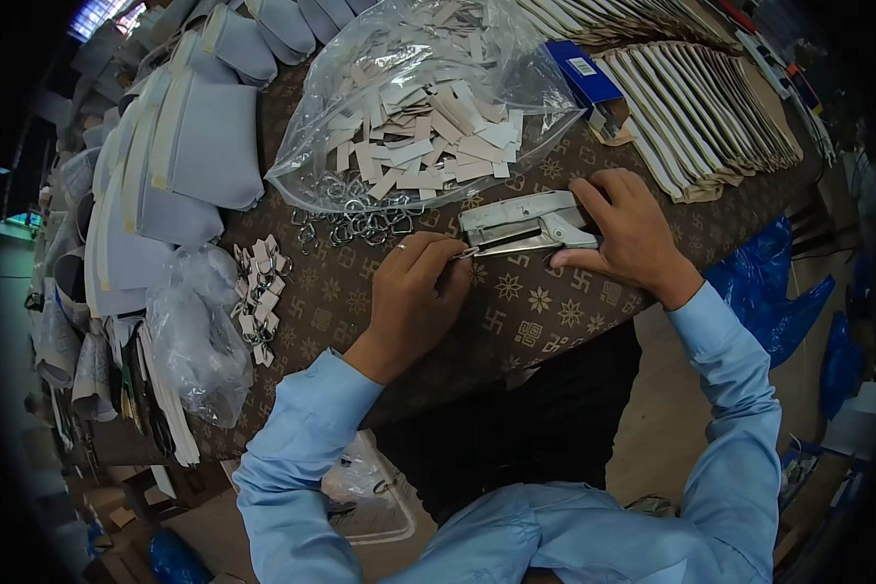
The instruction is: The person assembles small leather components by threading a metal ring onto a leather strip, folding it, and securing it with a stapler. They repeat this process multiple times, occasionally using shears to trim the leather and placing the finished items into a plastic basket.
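Note:
My right hand (633, 234) is wrapped around the rear of a metal stapler (521, 209), thumb below and fingers on top. The stapler's jaws point left. At their mouth, my left hand (414, 297) pinches a small metal ring (468, 253); anything else between those fingers is hidden. Just behind my left hand lies a pile of loose metal rings (365, 224). A clear plastic bag (297, 146) behind them holds many short pale strips (428, 136). Left of my left hand is a heap of strips folded around metal rings (260, 302).
Grey fabric pieces (209, 136) are stacked along the left side of the patterned table (311, 302), near a crumpled plastic bag (200, 331). A blue box (584, 73) and a row of folded pale pieces (691, 117) lie at the back right. Blue plastic (774, 292) hangs beyond the right edge.

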A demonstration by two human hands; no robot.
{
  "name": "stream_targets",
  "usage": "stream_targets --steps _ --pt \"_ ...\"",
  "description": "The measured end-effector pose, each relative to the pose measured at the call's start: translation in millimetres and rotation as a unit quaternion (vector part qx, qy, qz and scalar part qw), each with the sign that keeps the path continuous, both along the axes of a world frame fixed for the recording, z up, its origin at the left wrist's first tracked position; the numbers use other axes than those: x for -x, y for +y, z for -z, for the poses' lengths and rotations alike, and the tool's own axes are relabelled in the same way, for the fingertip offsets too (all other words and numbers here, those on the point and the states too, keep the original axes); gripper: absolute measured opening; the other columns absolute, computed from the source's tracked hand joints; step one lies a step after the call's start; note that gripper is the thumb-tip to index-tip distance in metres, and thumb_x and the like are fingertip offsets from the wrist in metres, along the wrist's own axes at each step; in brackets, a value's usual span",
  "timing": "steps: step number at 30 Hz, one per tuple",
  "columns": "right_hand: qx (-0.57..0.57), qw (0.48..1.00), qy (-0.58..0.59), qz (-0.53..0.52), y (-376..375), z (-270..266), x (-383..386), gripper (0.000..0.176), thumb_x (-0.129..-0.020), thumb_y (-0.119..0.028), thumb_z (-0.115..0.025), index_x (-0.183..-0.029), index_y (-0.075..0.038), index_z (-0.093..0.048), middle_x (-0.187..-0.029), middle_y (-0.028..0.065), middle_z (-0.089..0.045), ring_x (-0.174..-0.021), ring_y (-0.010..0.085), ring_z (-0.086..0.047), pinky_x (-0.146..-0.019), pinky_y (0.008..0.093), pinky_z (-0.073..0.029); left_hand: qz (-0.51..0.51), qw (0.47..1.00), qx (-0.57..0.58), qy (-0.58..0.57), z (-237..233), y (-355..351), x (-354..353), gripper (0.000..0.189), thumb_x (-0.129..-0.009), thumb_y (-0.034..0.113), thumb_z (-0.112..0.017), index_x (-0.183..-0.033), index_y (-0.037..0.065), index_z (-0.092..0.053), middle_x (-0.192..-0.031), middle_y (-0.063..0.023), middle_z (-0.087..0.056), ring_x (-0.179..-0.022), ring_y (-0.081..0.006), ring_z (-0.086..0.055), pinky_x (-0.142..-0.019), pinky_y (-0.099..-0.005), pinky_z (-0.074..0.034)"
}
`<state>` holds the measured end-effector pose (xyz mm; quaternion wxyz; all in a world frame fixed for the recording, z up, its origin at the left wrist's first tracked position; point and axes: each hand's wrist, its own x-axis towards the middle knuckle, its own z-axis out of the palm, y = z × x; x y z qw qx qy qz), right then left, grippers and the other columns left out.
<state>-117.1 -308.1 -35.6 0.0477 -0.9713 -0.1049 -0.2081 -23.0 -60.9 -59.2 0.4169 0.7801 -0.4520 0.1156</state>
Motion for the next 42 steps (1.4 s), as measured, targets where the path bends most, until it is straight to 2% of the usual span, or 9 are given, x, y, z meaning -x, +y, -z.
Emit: stream_targets --steps 7,16,23,25,28,30,33,36,42 --pt "0.012 0.999 -0.046 -0.014 1 2 -3 0.076 -0.065 -0.062 -0.066 -0.106 0.0 -0.053 -0.089 0.0116 -0.048 -0.081 0.0267 -0.048 -0.073 0.0359 -0.043 -0.004 1.0 0.003 -0.003 0 0 0 0.013 -0.072 0.003 -0.066 -0.083 0.002 -0.062 -0.083 -0.0104 -0.062 -0.073 -0.0274 -0.061 -0.064 -0.0352 -0.05" --pt "0.047 0.997 -0.037 -0.048 -5 1 -4 0.061 -0.064 -0.062 -0.067 -0.077 -0.004 -0.052 -0.074 0.007 -0.042 -0.067 0.0222 -0.047 -0.057 0.0334 -0.04 -0.021 0.999 0.017 0.031 -6 6 -1 0.012 -0.074 0.004 -0.068 -0.085 0.001 -0.064 -0.08 -0.0116 -0.062 -0.072 -0.0279 -0.062 -0.062 -0.035 -0.049" --pt "0.001 0.999 -0.05 -0.016 1 -7 1 0.064 -0.071 -0.056 -0.066 -0.102 0.0 -0.058 -0.095 0.0127 -0.054 -0.09 0.03 -0.052 -0.081 0.0382 -0.043 0.04 0.996 -0.002 0.083 -28 29 -20 0.011 -0.077 0.007 -0.066 -0.086 0.001 -0.064 -0.08 -0.0127 -0.063 -0.072 -0.0278 -0.062 -0.064 -0.0338 -0.049" --pt "0.007 1.0 -0.024 -0.009 -2 -12 -1 0.063 -0.074 -0.053 -0.065 -0.106 0.001 -0.058 -0.1 0.0141 -0.056 -0.096 0.0313 -0.052 -0.085 0.0392 -0.042 0.083 0.969 -0.141 0.184 -55 57 -37 0.014 -0.079 0.011 -0.065 -0.085 -0.001 -0.065 -0.081 -0.0135 -0.065 -0.073 -0.0262 -0.063 -0.066 -0.0331 -0.049" --pt "-0.176 0.984 0.004 -0.01 6 -31 -13 0.037 -0.082 -0.031 -0.064 -0.102 0.0 -0.062 -0.096 0.0141 -0.06 -0.092 0.0299 -0.057 -0.078 0.0364 -0.046 0.055 0.963 -0.206 0.164 -77 114 -61 0.017 -0.079 0.014 -0.065 -0.084 -0.003 -0.066 -0.077 -0.0148 -0.065 -0.069 -0.0225 -0.063 -0.063 -0.0323 -0.048" --pt "-0.196 0.98 0.034 -0.028 18 -37 -32 0.032 -0.082 -0.027 -0.065 -0.099 -0.001 -0.063 -0.092 0.0137 -0.06 -0.089 0.0302 -0.058 -0.077 0.0361 -0.046 -0.109 0.939 -0.147 0.29 -91 141 -65 0.018 -0.077 0.014 -0.064 -0.084 -0.003 -0.066 -0.072 -0.0158 -0.065 -0.065 -0.0198 -0.062 -0.061 -0.0314 -0.047" --pt "-0.257 0.961 0.066 -0.079 40 -31 -79 0.023 -0.081 -0.022 -0.064 -0.093 -0.003 -0.065 -0.085 0.0133 -0.062 -0.087 0.0313 -0.059 -0.075 0.0377 -0.046 -0.24 0.927 -0.205 0.201 -78 165 -83 0.019 -0.077 0.014 -0.063 -0.083 -0.003 -0.066 -0.066 -0.0164 -0.063 -0.06 -0.0182 -0.061 -0.057 -0.0309 -0.045" --pt "-0.152 0.978 0.076 -0.124 66 -17 -116 0.019 -0.081 -0.02 -0.061 -0.089 -0.004 -0.065 -0.087 0.0136 -0.062 -0.086 0.0311 -0.058 -0.075 0.0402 -0.047 -0.328 0.933 -0.149 -0.017 -60 144 -80 0.019 -0.078 0.017 -0.064 -0.084 -0.001 -0.066 -0.08 -0.0148 -0.061 -0.073 -0.0287 -0.059 -0.065 -0.038 -0.046" --pt "-0.077 0.99 0.07 -0.097 79 5 -136 0.009 -0.077 -0.012 -0.058 -0.075 -0.004 -0.06 -0.08 0.0129 -0.059 -0.082 0.0313 -0.059 -0.07 0.0406 -0.049 -0.134 0.977 -0.16 -0.051 -34 70 -54 0.017 -0.076 0.015 -0.067 -0.087 0.003 -0.064 -0.086 -0.0131 -0.058 -0.084 -0.0316 -0.056 -0.071 -0.0393 -0.046"
